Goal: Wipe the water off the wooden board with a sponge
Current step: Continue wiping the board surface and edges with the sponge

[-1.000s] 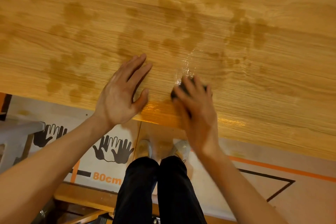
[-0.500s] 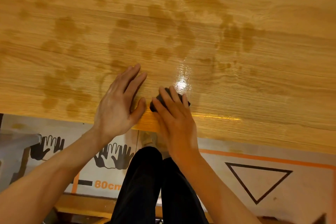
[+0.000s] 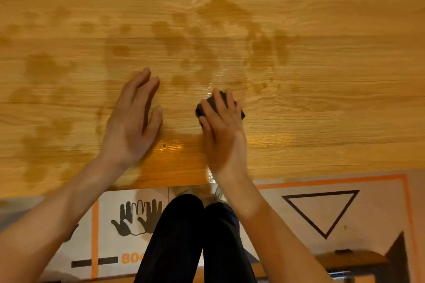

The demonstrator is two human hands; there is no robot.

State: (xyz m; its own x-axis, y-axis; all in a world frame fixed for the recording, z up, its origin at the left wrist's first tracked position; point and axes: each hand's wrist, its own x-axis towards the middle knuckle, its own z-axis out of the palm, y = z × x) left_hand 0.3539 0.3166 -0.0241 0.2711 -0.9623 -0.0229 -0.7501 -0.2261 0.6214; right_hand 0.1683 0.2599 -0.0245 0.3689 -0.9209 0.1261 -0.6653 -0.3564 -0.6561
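Your left hand (image 3: 132, 122) lay flat on the wooden board (image 3: 322, 110), fingers straight and slightly apart, bracing it much as it had 1 second earlier. Just right of it, your right hand (image 3: 222, 131) pressed the dark sponge (image 3: 215, 102) down, fingers draped over it; within half a second it had pushed away from the near edge toward the glossy wet streak (image 3: 210, 91). Many damp patches (image 3: 259, 46) farther out looked untouched, so most wiping remained.
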